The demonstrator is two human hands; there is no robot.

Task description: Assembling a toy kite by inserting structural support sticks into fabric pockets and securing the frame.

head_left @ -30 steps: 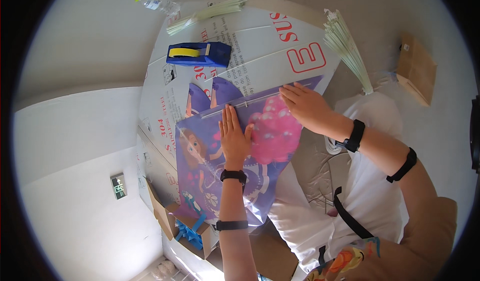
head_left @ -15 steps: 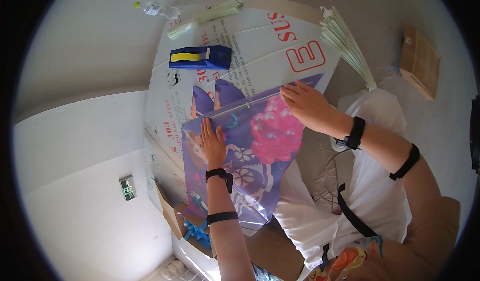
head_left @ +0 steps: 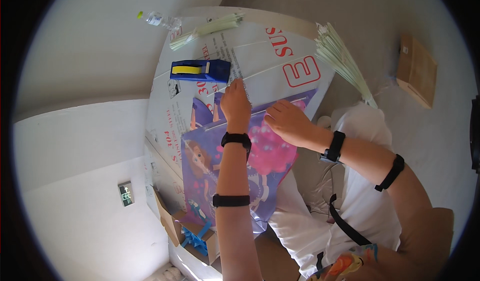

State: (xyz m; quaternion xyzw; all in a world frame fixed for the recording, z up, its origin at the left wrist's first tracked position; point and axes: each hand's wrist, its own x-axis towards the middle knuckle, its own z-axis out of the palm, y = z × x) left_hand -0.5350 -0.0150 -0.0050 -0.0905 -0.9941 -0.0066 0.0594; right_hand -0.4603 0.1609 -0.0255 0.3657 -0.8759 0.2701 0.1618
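Observation:
My left hand (head_left: 236, 103) reaches past the far edge of a purple printed sheet (head_left: 207, 153), close to the near right corner of a blue tape dispenser (head_left: 217, 70) with a yellow roll. Its fingers are drawn together; what they hold, if anything, is hidden. My right hand (head_left: 287, 123) rests with curled fingers over the sheet's far edge, above the pink balloon-like print. Whether something is pinched there cannot be made out. The sheet shows a cartoon figure, and its near end hangs toward my lap. Other purple printed pieces (head_left: 201, 113) lie partly beneath it.
Bundles of pale thin sticks lie on the table (head_left: 260, 46), one at the back (head_left: 205, 31), another at the right edge (head_left: 342, 61). A clear bottle (head_left: 157, 19) lies back left. Cardboard boxes stand at right (head_left: 417, 73) and lower left, the latter holding blue material (head_left: 195, 238).
My left hand has left the sheet and moved away from me, toward the tape dispenser, its fingers drawing together. My right hand has shifted slightly left along the edge, and its fingers have curled.

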